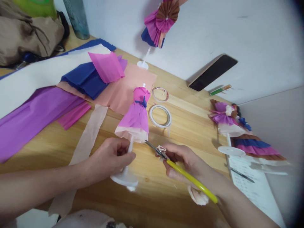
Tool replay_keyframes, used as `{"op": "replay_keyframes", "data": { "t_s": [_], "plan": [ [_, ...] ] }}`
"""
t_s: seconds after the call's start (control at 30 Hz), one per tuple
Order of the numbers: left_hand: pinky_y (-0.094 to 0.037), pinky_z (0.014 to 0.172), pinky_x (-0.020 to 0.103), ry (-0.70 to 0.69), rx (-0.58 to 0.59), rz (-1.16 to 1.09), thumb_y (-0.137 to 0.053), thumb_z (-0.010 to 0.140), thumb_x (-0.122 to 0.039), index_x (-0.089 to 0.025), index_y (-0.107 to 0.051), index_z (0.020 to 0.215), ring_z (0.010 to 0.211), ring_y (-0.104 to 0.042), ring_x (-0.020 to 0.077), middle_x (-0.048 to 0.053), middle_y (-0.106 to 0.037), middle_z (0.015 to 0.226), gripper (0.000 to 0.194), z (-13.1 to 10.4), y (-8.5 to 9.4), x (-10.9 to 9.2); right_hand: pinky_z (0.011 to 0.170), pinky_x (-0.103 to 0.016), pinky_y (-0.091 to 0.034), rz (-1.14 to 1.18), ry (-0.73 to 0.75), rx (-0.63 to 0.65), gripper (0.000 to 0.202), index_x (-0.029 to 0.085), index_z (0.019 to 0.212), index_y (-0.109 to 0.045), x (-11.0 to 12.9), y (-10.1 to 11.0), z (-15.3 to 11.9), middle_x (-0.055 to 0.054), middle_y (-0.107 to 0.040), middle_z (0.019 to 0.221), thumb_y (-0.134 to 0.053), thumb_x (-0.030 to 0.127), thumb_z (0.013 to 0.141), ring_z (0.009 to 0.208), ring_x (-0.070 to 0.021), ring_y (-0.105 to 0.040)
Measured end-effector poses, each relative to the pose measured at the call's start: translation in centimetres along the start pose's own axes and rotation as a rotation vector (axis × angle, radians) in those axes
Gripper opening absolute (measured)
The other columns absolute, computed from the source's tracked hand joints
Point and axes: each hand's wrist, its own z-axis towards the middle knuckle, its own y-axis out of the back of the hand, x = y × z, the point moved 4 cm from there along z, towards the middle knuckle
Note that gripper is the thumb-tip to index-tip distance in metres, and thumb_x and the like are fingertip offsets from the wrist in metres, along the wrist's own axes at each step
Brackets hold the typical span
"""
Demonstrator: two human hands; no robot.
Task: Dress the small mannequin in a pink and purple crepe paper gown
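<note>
My left hand (111, 156) is closed round the white post of a small stand (124, 179). The stand carries a miniature dress (137, 114) of pink and purple crepe paper, with a blue waistband and a pale hem. In my right hand (181, 158) are scissors with yellow handles (192, 181), their blade tips close to the right end of the hem. A crumpled white scrap (161, 148) sits by the fingers of that hand. Right of the dress lies a roll of white tape (160, 116), with a smaller ring of tape (160, 94) behind it.
Crepe paper sheets, among them purple (40, 117) and blue (85, 79), cover the left side. A phone (212, 72) leans against the wall. Other paper dresses stand at the back (161, 25) and right (225, 118). A pale scrap (198, 195) lies below my right hand.
</note>
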Motion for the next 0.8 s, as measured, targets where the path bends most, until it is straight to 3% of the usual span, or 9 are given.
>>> {"op": "replay_keyframes", "data": {
  "t_s": [0.4, 0.8],
  "plan": [
    [-0.019, 0.039, 0.018, -0.010, 0.006, 0.006, -0.052, 0.070, -0.029, -0.020, -0.036, 0.053, 0.044, -0.029, 0.0051, -0.008, -0.032, 0.048, 0.026, -0.1, -0.1, 0.0, 0.055, -0.024, -0.028, 0.145, -0.013, 0.019, 0.037, 0.018, 0.083, -0.055, -1.6, -0.1, -0.1, 0.005, -0.035, 0.068, -0.070, 0.052, 0.075, 0.061, -0.0102, -0.031],
    [-0.020, 0.041, 0.019, -0.018, 0.019, 0.024, -0.052, 0.071, -0.026, -0.020, -0.036, 0.053, 0.045, -0.029, 0.0056, -0.008, -0.032, 0.049, 0.025, -0.1, -0.3, 0.4, 0.050, -0.021, -0.025, 0.162, -0.107, 0.025, 0.037, 0.019, 0.082, -0.055, -2.0, -0.1, -0.4, 0.005, -0.034, 0.066, -0.074, 0.048, 0.071, 0.060, -0.0092, -0.030]
  ]
}}
